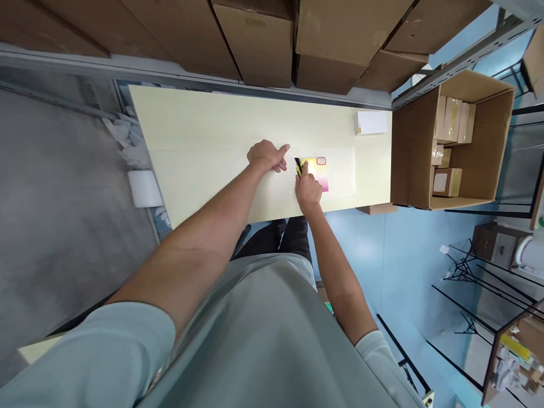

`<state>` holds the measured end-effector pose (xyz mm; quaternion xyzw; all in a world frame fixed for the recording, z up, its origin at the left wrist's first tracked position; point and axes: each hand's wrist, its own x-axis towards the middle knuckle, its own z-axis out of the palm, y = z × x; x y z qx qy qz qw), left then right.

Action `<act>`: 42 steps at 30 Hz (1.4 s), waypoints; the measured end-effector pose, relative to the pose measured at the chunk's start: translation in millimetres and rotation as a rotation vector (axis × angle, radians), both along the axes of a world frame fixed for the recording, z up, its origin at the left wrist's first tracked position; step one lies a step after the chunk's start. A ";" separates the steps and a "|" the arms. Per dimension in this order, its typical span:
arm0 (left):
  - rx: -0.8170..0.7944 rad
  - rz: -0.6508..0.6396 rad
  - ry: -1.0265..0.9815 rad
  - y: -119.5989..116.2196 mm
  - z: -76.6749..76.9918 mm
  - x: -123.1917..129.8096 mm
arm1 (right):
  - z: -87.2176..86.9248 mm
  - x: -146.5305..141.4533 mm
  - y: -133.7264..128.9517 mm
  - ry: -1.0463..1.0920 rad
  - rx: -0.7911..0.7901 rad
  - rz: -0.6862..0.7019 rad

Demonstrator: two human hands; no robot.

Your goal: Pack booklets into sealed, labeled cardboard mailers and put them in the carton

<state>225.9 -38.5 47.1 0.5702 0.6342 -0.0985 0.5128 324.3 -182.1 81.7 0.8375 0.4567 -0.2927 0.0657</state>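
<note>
My right hand (309,190) grips a black and yellow utility knife (298,166), index finger stretched along it. It rests at the left edge of a yellow and pink printed card (318,170), which has a red-outlined mark in its upper right corner. Around the card lies a pale, thin sheet (342,173) on the cream table (204,130). To the left of the knife is my left hand (267,156), thumb apart from its loosely bent fingers, with nothing visible in it. Whether the left hand touches the table I cannot tell.
A white box (371,122) sits at the table's back right. Beyond the right end stands an open carton (450,195) with several small boxes inside. Large cardboard boxes (255,45) fill a shelf along the back. A white roll-like object (145,188) is off the left end.
</note>
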 end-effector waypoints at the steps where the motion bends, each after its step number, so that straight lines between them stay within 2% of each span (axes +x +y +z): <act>1: 0.002 0.000 -0.001 -0.2 0.0 0.0 | 0.6 -0.5 -2.8 -0.005 -0.006 0.002; 9: 0.015 0.022 -0.026 -1.2 -6.9 0.4 | 8.0 -7.9 -19.6 0.015 -0.029 -0.015; 19: 0.072 0.024 -0.030 -5.0 -4.5 -0.6 | 22.8 -18.4 -43.4 -0.056 -0.125 0.029; 29: 0.081 0.034 -0.020 -5.1 -2.8 1.6 | 22.6 -17.6 -79.8 -0.098 -0.180 0.100; 36: 0.088 0.047 -0.006 -7.4 1.5 3.1 | 24.8 -17.0 -108.3 -0.108 -0.178 0.105; 42: 0.086 0.049 -0.020 -10.4 12.1 4.5 | 27.9 -18.4 -128.7 -0.101 -0.173 0.099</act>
